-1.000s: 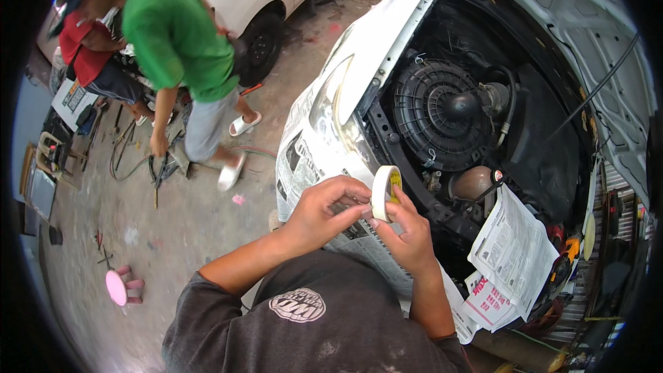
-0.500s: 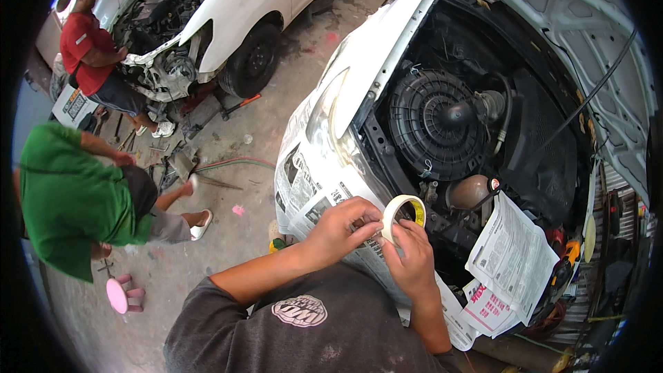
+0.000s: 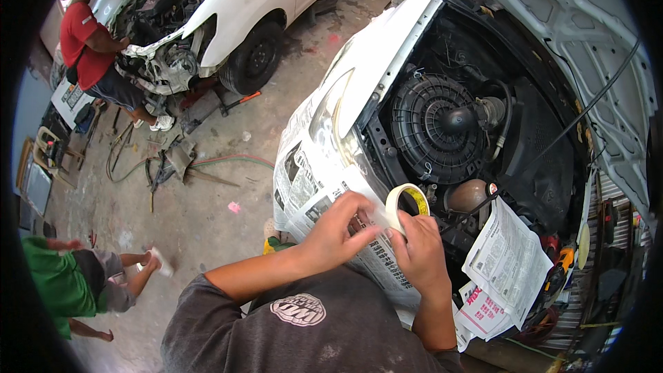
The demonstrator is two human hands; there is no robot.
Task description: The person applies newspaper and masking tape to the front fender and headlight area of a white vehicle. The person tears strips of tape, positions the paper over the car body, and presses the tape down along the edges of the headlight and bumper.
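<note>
A roll of cream masking tape (image 3: 394, 208) with a yellow inner core is gripped in my right hand (image 3: 421, 252), thumb and fingers at its lower rim. A short pale strip runs from the roll to my left hand (image 3: 343, 229), whose fingers are pinched on its loose end. Both hands are in front of the white car's headlight (image 3: 330, 114) and front corner. Newspaper sheets (image 3: 298, 178) cover the bumper below the headlight. More loose newspaper (image 3: 507, 262) lies over the front of the engine bay, right of my hands.
The raised hood (image 3: 552, 0) is at right, with a thin prop rod (image 3: 587, 107). A round black air filter housing (image 3: 435, 124) is in the engine bay. A person in red (image 3: 90, 48) stands by another white car (image 3: 255, 0); a person in green (image 3: 62, 280) is at lower left.
My hands have drawn slightly apart, and a strip of tape now shows between them. The person in green has moved toward the lower left, and the pink stool is no longer in sight.
</note>
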